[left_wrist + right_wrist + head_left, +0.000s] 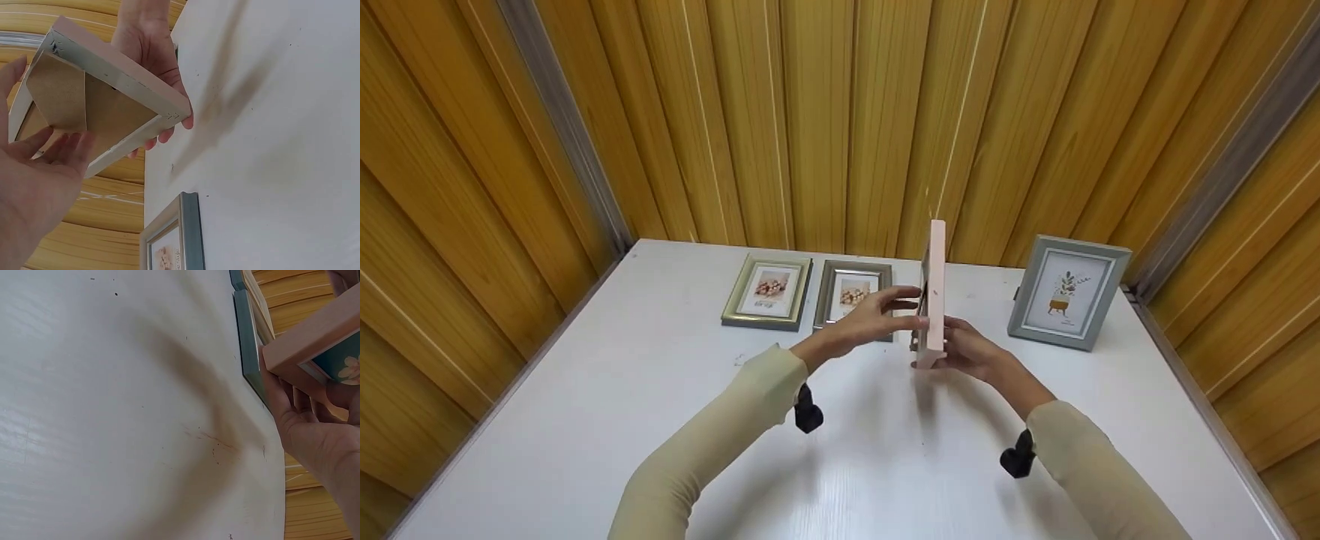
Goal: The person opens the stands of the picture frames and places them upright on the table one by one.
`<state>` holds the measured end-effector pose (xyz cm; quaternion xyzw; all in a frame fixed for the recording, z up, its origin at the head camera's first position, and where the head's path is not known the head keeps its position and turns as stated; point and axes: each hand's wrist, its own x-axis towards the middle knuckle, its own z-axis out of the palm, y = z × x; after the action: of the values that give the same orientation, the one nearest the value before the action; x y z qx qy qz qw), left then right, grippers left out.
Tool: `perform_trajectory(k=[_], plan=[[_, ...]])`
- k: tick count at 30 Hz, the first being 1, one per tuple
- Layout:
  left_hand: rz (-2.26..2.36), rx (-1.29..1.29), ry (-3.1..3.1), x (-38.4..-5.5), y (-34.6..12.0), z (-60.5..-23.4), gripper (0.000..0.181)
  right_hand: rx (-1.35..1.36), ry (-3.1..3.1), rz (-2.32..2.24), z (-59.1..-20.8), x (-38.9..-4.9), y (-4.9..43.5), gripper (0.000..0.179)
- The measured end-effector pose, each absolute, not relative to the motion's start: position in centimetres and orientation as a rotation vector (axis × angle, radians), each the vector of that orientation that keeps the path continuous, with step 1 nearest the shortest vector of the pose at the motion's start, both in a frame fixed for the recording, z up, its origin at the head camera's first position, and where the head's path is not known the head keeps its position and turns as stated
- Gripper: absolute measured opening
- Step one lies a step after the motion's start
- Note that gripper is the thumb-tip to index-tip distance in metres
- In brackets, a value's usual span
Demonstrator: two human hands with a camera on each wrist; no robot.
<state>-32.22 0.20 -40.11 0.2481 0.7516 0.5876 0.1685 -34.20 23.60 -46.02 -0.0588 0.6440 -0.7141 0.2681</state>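
A pink photo frame (936, 292) is held upright above the table, edge-on in the head view. My right hand (973, 351) grips its lower part from the front side; in the right wrist view its fingers curl under the pink edge (315, 340), beside a teal picture with a pale flower. My left hand (866, 322) is at the back of the frame. There the left wrist view has its fingers curled at the lower edge of the brown board stand (59, 95), which tilts out from the backing.
Two framed pictures lie flat at the back of the white table (585, 390): a pale gold frame (731, 304) and a grey-brown frame (826, 292), partly behind my left hand. A grey-green frame (1102, 300) stands upright at the right. Wood-patterned walls (817, 112) enclose the table.
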Motion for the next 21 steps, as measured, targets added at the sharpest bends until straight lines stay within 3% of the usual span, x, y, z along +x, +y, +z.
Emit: perform_trajectory(k=[21], plan=[[1.677, 0.734, 2.083, -32.56, -0.76, -39.89, 0.066, -0.109, 1.698, -1.940, -46.22, -34.07, 23.17, 0.055]])
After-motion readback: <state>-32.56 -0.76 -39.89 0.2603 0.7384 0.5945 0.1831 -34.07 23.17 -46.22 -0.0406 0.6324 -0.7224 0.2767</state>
